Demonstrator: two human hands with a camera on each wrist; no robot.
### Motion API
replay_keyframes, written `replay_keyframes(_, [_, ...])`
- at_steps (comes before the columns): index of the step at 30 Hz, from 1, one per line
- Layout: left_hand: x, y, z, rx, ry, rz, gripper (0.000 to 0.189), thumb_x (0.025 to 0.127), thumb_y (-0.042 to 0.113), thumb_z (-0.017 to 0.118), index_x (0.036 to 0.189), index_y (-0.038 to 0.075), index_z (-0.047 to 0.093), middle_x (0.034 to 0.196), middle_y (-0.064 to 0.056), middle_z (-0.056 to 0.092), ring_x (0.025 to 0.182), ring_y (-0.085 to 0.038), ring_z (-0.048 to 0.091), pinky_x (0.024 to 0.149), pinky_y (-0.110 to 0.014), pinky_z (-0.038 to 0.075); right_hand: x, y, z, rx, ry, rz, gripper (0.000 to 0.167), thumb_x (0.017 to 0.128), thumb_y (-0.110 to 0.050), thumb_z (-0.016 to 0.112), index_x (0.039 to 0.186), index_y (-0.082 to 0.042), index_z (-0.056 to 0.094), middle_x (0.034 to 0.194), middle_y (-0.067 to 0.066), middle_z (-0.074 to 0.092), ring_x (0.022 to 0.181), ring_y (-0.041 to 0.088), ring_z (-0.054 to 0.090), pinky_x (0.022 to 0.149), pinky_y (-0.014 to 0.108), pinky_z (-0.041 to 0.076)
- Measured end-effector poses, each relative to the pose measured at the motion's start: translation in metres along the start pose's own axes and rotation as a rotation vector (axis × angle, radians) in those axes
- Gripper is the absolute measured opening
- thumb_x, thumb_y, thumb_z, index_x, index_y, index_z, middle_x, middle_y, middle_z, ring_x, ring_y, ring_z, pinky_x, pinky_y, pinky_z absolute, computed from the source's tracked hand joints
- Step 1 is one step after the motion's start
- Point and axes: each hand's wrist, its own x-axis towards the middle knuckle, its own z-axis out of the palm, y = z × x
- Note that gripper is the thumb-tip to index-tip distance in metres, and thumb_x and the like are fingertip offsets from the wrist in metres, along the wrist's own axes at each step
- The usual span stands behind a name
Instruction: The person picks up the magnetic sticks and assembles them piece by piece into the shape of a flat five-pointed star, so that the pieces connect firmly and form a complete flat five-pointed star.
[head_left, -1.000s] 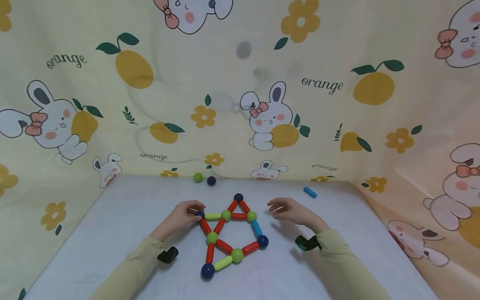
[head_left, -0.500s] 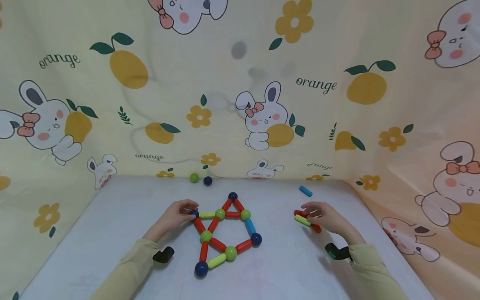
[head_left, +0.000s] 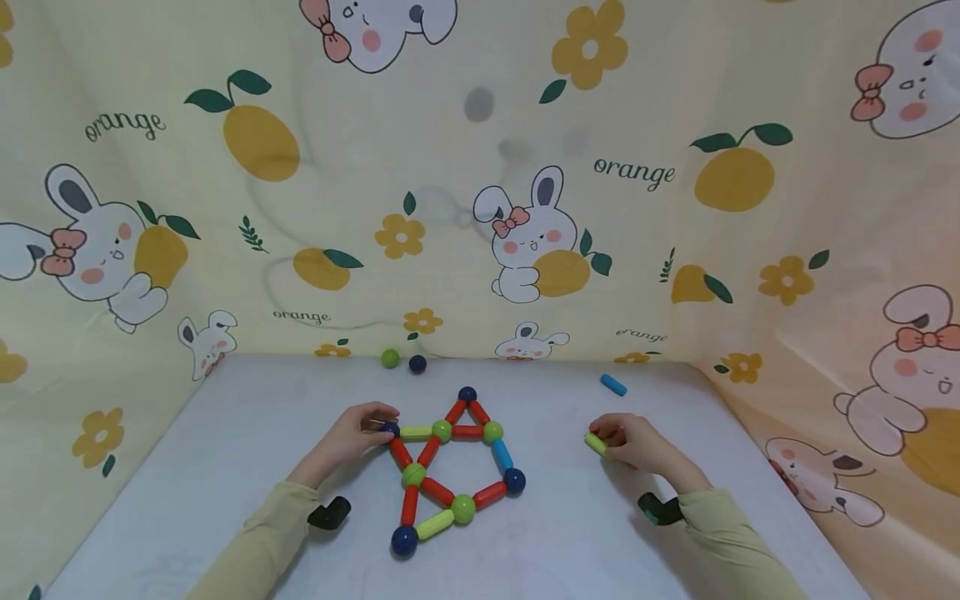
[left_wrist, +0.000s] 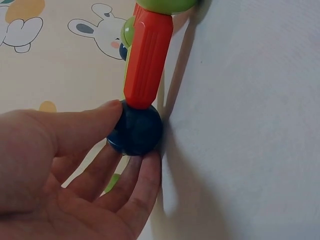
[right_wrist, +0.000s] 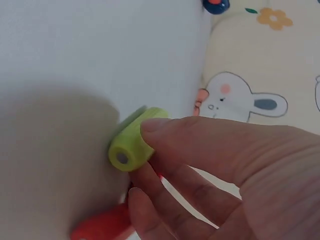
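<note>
A flat frame of magnetic rods and balls lies on the table, with red, yellow-green and blue rods joining green balls [head_left: 414,475] and dark blue balls. At its left corner my left hand [head_left: 348,437] pinches a dark blue ball [left_wrist: 135,130] between thumb and fingers; a red rod [left_wrist: 148,60] runs from that ball. To the right of the frame, my right hand [head_left: 641,446] holds a yellow-green rod [right_wrist: 132,142] between thumb and fingers, close to the tabletop. Beneath its fingers a red rod [right_wrist: 102,223] shows, partly hidden by the hand.
A loose blue rod [head_left: 613,385] lies at the back right of the white table [head_left: 555,542]. Near the back edge sit a green ball [head_left: 390,358] and a dark blue ball [head_left: 417,364]. A printed curtain [head_left: 450,275] hangs behind.
My right hand has moved right, away from the frame, to the loose rods and has taken hold of the yellow-green one. The left hand stays on its ball.
</note>
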Motion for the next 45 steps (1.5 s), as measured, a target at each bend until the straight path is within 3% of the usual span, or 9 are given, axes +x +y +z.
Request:
replay_keyframes(6, [-0.001, 0.000, -0.001, -0.008, -0.002, -0.008, 0.035, 0.087, -0.003, 0.065, 0.120, 0.004, 0.061, 0.110, -0.005, 0.064, 0.104, -0.025, 0.060, 0.092, -0.042, 0.049, 0.010, 0.000, 0.011, -0.052, -0.028, -0.064, 0.033, 0.081, 0.004, 0.068, 0.112, -0.005, 0.065, 0.095, 0.002, 0.062, 0.081, 0.018, 0.054, 0.074, 0.033, 0.050])
replay_keyframes(24, [-0.002, -0.003, -0.001, -0.017, 0.003, -0.018, 0.034, 0.087, 0.000, 0.066, 0.120, 0.005, 0.062, 0.113, -0.005, 0.064, 0.105, -0.024, 0.060, 0.093, -0.042, 0.049, 0.041, -0.055, 0.031, 0.037, -0.145, -0.171, 0.035, 0.085, 0.003, 0.065, 0.119, -0.006, 0.064, 0.101, 0.003, 0.062, 0.089, 0.020, 0.058, 0.080, 0.034, 0.051])
replay_keyframes(33, [-0.004, 0.001, -0.003, -0.002, 0.039, -0.067, 0.033, 0.086, 0.007, 0.070, 0.118, 0.006, 0.063, 0.113, -0.005, 0.064, 0.102, -0.023, 0.060, 0.091, -0.042, 0.049, 0.054, -0.074, 0.041, 0.047, -0.174, -0.178, 0.035, 0.086, 0.001, 0.066, 0.120, -0.008, 0.064, 0.102, 0.001, 0.063, 0.090, 0.020, 0.058, 0.081, 0.034, 0.052])
replay_keyframes(45, [-0.002, -0.002, -0.003, 0.018, 0.042, -0.061, 0.031, 0.086, 0.010, 0.071, 0.117, 0.007, 0.064, 0.112, -0.004, 0.064, 0.099, -0.021, 0.059, 0.090, -0.042, 0.049, 0.067, -0.081, 0.050, 0.035, -0.184, -0.171, 0.033, 0.085, 0.002, 0.066, 0.116, -0.008, 0.065, 0.100, 0.003, 0.064, 0.089, 0.021, 0.058, 0.079, 0.037, 0.053])
